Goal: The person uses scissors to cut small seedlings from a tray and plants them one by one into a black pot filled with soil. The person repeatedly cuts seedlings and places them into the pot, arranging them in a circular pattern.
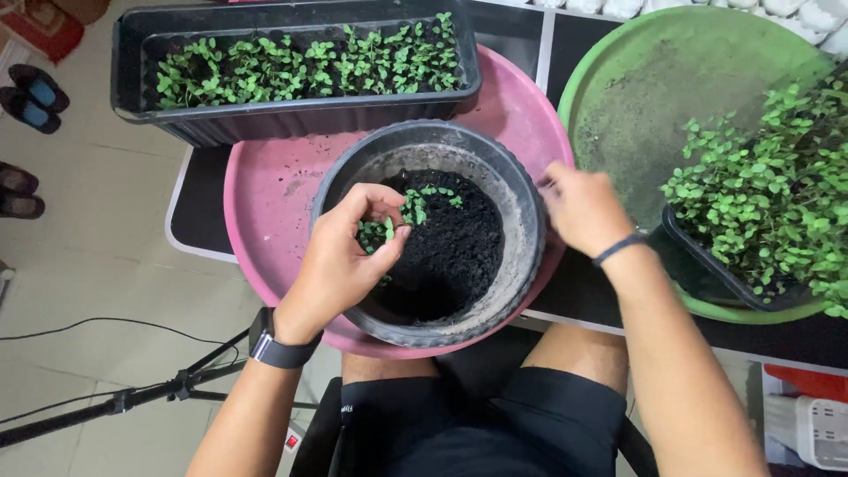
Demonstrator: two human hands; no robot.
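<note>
The fingers of the left hand are curled together and pinched on a small clump of green seedlings, held just above the dark soil inside a round black pot. A few more seedlings already stand in the soil near the pot's far wall, just beyond the fingertips. The left wrist carries a dark watch.

The right hand rests against the right rim of the pot; its fingers are bent over the rim edge and gripping it, though the fingertips are blurred.  A dark band circles the right wrist.

The pot sits in a shallow pink basin, which lies on a dark table. Behind the pot, partly resting on the basin, is a long black rectangular planter filled with a dense row of low green sprouts. To the right, a green round tray holds a smaller black tray crowded with taller leafy seedlings.

On the tiled floor at left lie pairs of sandals, and a black tripod with a cable stands near the person's left arm. The person is seated, in dark shorts.
</note>
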